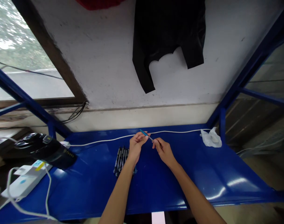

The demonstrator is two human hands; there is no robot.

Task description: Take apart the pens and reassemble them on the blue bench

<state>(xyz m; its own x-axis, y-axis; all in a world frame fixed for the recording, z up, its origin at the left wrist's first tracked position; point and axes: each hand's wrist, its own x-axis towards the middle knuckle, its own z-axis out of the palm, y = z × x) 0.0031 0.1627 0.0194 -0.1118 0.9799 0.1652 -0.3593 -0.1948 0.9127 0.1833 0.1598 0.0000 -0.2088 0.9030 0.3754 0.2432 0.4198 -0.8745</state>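
Near the back edge of the blue table (90,186), both hands (164,151) tight on a teal pen (143,133), wide room rightward

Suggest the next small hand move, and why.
Probably steady the pen with the left hand and gently work its slim end with the right hand: the left has the blue end, the right fingers pinch the slim one.

Gold lettering (69,152) on the black cylindrical bottle (52,152), first character apparently T, remainder too blurred to read, small blue marks (23,181) on the white oblong power strip (28,179), likewise illegible.
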